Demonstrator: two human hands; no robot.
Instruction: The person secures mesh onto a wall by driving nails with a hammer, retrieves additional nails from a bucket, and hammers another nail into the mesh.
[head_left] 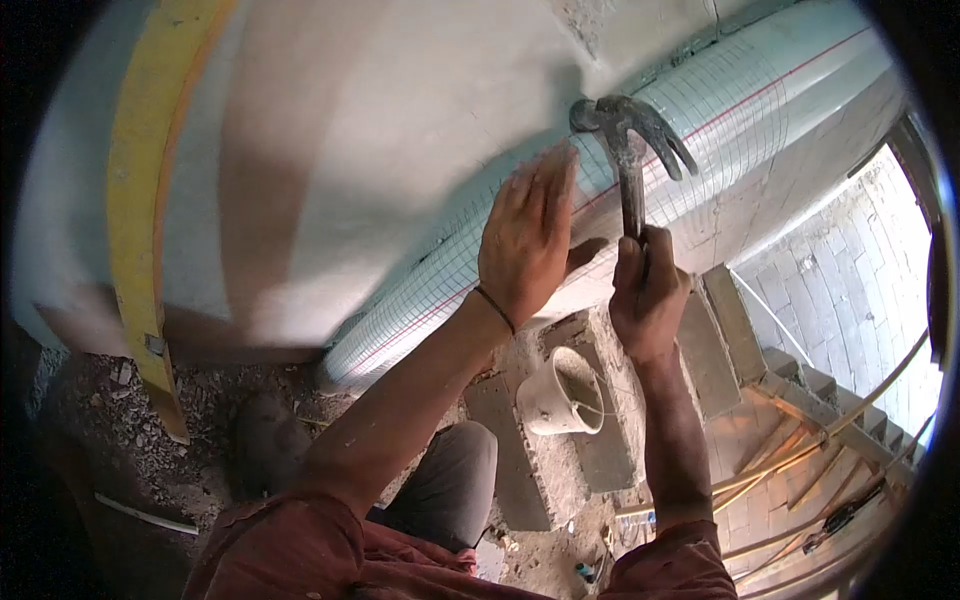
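My right hand [650,305] is closed around the handle of a claw hammer [627,155], with the metal head raised in front of a rounded, pipe-like length covered in pale mesh [735,135]. Red lines run along this mesh-covered length, which slants across the view beside the wall. My left hand [528,240] lies against the mesh just left of the hammer, fingers stretched out and palm turned toward the surface. A dark band circles the left wrist. Whether the hammer head touches the surface is hard to tell.
A whitish bucket [548,395] stands among concrete blocks [510,450] below my hands. At the left, a yellow board [135,200] leans against the wall [400,120]. Rubble [205,400] covers the floor there. Wooden poles [780,470] lie at the lower right.
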